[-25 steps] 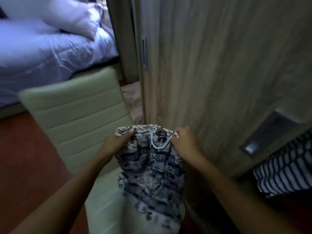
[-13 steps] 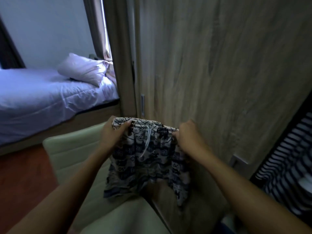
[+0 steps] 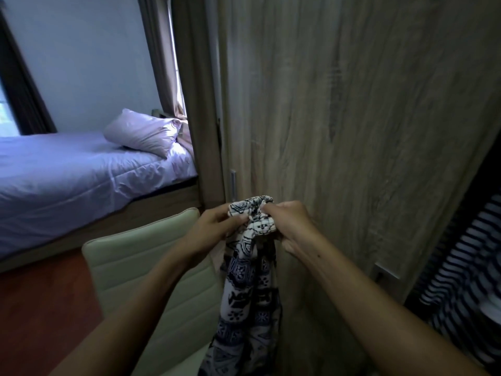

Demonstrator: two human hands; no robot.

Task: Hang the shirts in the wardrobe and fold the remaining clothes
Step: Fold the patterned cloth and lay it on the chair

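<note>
A person's left hand and right hand grip the bunched waistband of patterned shorts, fingers curled tight on the cloth. The rest hangs before a wooden wardrobe door, beside a pale chair.

Cream padded chair lower left of centre; backrest ribbed with horizontal seams. Reddish-brown floor left of chair, running to bed base. Bed behind chair; creased white sheet, wooden base. Pillow at head of bed, tilted, lying on sheet. Beige curtain just beyond pillow; bright daylight strip along right edge. Pale wall behind bed. Dark curtain far left.
</note>
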